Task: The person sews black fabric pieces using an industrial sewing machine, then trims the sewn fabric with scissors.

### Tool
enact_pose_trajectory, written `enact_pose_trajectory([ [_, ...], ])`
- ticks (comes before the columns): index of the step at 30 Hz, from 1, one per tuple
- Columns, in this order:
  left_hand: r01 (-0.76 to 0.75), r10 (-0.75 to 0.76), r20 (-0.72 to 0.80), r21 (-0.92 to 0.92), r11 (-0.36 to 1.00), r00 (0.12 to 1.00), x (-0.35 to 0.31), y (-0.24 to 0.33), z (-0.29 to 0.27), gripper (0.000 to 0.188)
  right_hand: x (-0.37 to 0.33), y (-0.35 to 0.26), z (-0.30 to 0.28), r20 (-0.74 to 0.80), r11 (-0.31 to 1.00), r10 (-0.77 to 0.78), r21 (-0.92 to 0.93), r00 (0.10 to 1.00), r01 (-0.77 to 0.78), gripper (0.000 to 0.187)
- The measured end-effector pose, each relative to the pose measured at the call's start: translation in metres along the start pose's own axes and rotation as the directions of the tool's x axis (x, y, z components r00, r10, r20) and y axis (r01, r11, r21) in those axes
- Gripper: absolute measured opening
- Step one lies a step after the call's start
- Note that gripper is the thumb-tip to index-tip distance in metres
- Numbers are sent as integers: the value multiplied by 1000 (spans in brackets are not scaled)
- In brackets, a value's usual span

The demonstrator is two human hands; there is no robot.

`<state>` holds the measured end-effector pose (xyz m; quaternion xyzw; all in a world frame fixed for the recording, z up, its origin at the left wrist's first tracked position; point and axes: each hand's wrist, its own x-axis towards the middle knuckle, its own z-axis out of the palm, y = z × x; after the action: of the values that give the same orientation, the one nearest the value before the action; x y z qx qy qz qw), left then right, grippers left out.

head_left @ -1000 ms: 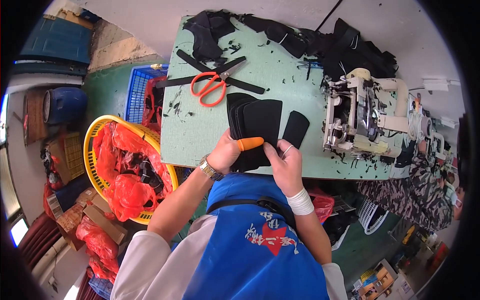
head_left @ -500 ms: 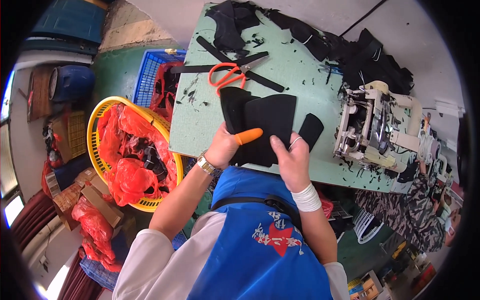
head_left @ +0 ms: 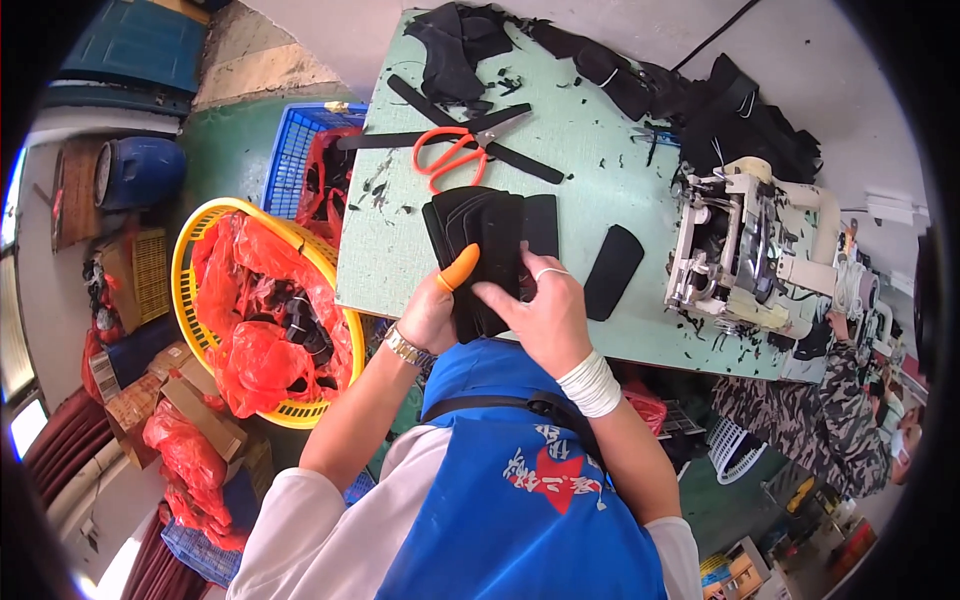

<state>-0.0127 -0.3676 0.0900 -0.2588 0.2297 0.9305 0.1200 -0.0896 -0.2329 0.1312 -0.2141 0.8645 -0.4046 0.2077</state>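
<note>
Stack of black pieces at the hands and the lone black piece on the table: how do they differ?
The stack shows several overlapping edges; the lone piece shows one outline. The left hand holds the stack and the right hand touches it; the lone piece lies flat on the table, unheld. Both are black.

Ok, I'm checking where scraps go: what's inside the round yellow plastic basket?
Crumpled red plastic lines the round yellow plastic basket, with black pieces showing among it. Anything beneath, including the basket's bottom, is covered.
</note>
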Motion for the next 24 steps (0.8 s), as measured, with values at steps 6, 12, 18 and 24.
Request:
enact_pose_trajectory([
  [6,28,-28,4,-67,997,1000,10,-13,1,41,-8,3,-5,-82,994,-63,-96,995,55,56],
  [12,-77,81,-138,29,997,987,4,-8,2,45,-10,33,-27,-233,951,283,193,930,-241,25],
  [18,-175,179,-15,149,973,984,15,-17,-13,50,-23,95,-24,-194,947,274,223,942,-230,50],
  [24,-166,187,-43,298,940,981,16,-18,2,48,-20,27,-6,-27,951,211,235,977,-199,25],
])
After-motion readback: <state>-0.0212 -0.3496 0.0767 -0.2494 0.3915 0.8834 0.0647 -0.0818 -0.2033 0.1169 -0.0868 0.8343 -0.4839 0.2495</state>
